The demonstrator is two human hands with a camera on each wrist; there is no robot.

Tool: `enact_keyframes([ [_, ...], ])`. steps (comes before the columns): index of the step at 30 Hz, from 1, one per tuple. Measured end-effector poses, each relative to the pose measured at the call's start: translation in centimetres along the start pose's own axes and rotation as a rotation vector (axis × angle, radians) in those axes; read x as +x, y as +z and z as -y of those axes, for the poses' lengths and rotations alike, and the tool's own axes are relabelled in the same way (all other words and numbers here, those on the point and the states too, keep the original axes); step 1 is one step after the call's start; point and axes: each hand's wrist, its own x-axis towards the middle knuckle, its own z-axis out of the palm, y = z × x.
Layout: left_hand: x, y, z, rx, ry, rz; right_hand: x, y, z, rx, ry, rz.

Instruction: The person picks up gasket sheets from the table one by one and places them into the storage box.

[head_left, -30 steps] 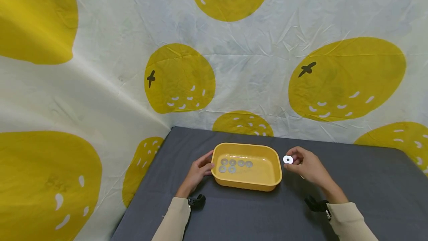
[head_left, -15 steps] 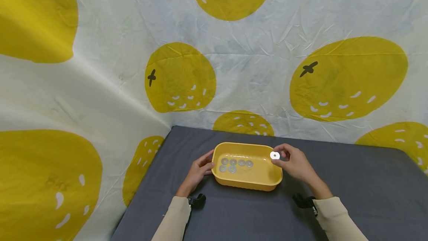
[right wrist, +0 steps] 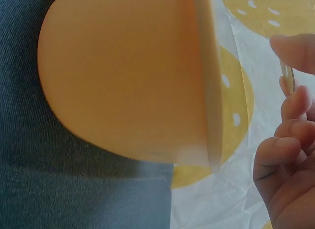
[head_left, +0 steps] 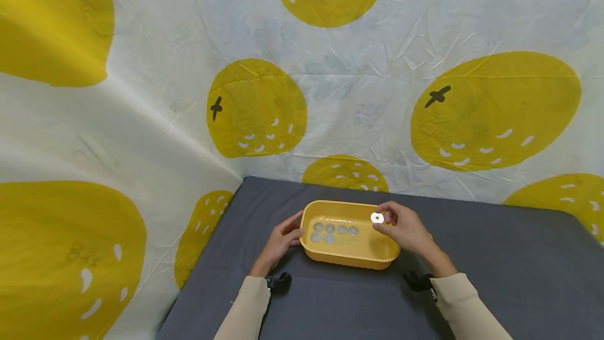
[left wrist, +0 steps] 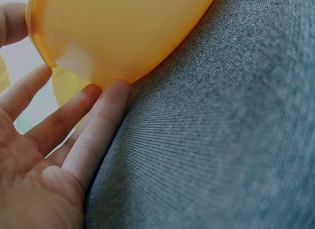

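A yellow rectangular tub [head_left: 351, 262] stands on the dark table. Several flat grey washers [head_left: 329, 237] lie in its left half, in two rough rows. My left hand [head_left: 278, 243] holds the tub's left end, thumb at the rim and fingertips against the outer wall [left wrist: 118, 37]. Between thumb and fingertips of my right hand [head_left: 406, 227] is another washer [head_left: 377, 218], bright and pinched by its edge above the right part of the tub. In the right wrist view that washer [right wrist: 288, 76] is seen nearly edge-on, higher than the tub's rim [right wrist: 214, 91].
Dark grey cloth [head_left: 330, 303] covers the table. White fabric with yellow fruit prints [head_left: 358, 98] hangs behind the table and along its left side. A black strap with a camera [head_left: 279, 282] sits on the left wrist, another [head_left: 417, 280] on the right.
My right hand has moved left with its washer, from beside the tub to above its right end. The left hand stays at the tub, and the washers inside lie as before.
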Motion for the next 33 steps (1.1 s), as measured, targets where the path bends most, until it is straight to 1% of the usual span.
enact_keyframes([
  [5, 0.0, 0.0, 0.0, -0.005, 0.001, -0.001, 0.5, 0.8, 0.3, 0.016, -0.036, 0.01],
  [11, 0.1, 0.0, 0.0, -0.004, 0.008, -0.001, 1.2, 1.9, 0.5, 0.021, -0.052, 0.032],
  [17, 0.2, 0.0, -0.1, -0.005, -0.009, -0.007, 1.9, 3.2, 1.2, 0.018, -0.056, 0.047],
  [20, 0.2, 0.0, -0.1, -0.003, -0.01, -0.006, 2.1, 3.9, 1.5, 0.005, -0.056, 0.069],
  [24, 0.2, 0.0, -0.1, -0.001, -0.013, -0.009, 2.6, 4.9, 1.7, -0.014, -0.042, 0.101],
  [33, 0.2, -0.2, 0.0, -0.008, -0.015, 0.002, 3.1, 7.1, 1.7, -0.065, 0.022, 0.16],
])
